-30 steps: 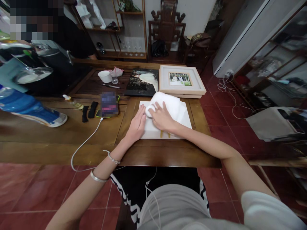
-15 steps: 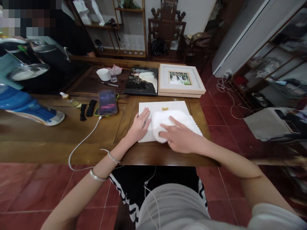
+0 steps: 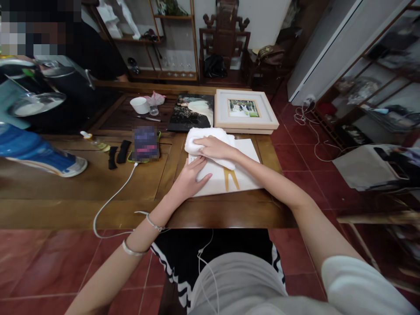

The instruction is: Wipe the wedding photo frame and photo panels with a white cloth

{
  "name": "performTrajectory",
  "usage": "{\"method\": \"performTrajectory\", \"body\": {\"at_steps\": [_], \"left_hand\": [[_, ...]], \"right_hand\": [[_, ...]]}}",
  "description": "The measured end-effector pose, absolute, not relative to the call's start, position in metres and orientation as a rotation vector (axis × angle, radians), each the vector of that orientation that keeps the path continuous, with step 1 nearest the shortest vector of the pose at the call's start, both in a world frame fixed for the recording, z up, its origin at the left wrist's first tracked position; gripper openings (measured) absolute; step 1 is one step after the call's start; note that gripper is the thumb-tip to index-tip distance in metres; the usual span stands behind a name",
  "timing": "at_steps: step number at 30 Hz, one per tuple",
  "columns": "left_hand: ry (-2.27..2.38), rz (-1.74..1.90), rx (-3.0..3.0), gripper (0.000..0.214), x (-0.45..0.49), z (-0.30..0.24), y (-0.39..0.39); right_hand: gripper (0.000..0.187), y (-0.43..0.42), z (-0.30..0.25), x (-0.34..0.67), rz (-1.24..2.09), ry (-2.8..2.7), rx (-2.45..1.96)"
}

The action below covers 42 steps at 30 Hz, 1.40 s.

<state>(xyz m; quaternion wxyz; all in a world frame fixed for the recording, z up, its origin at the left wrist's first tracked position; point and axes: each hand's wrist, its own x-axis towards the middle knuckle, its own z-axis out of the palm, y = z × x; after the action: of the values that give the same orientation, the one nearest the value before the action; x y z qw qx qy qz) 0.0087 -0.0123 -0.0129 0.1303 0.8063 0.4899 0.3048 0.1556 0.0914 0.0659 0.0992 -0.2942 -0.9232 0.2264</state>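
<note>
A white flat album or box (image 3: 241, 177) with a gold mark lies on the wooden table (image 3: 82, 188) in front of me. My right hand (image 3: 213, 148) presses a folded white towel (image 3: 205, 139) onto its far left corner, fingers curled over the cloth. My left hand (image 3: 190, 177) lies flat on the album's near left part, fingers stretched out, holding nothing.
Behind the album lie a white-framed photo (image 3: 245, 109) and a dark photo print (image 3: 192, 113). To the left are a phone (image 3: 145, 143) on a white cable (image 3: 113, 197), black clips (image 3: 120, 152), a white cup (image 3: 139, 105) and a blue bottle (image 3: 36, 151). A person in black sits at the far left.
My right hand has swept the towel from the album's near right edge up to its far left corner. My left hand slid slightly toward me and stays flat on the album.
</note>
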Motion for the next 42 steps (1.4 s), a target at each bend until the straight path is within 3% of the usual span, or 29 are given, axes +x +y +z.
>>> {"method": "performTrajectory", "body": {"at_steps": [13,19,28,33,42], "left_hand": [[1.469,0.778,2.241,0.048,0.009,-0.008,-0.008],[1.527,0.752,2.256,0.048,0.013,-0.012,-0.010],[1.510,0.706,2.274,0.051,0.010,-0.011,-0.007],[1.443,0.641,2.297,0.053,0.002,-0.006,0.003],[1.416,0.668,2.292,0.053,-0.001,-0.003,0.004]], "right_hand": [[0.011,0.076,0.051,0.286,0.513,-2.430,-1.352],[0.025,0.030,0.041,0.294,0.413,-2.604,-1.101],[0.028,-0.063,0.078,0.312,0.742,-2.864,-1.092],[0.020,-0.031,0.074,0.315,0.861,-2.851,-1.102],[0.015,0.086,0.058,0.289,0.572,-2.546,-1.314]]}}
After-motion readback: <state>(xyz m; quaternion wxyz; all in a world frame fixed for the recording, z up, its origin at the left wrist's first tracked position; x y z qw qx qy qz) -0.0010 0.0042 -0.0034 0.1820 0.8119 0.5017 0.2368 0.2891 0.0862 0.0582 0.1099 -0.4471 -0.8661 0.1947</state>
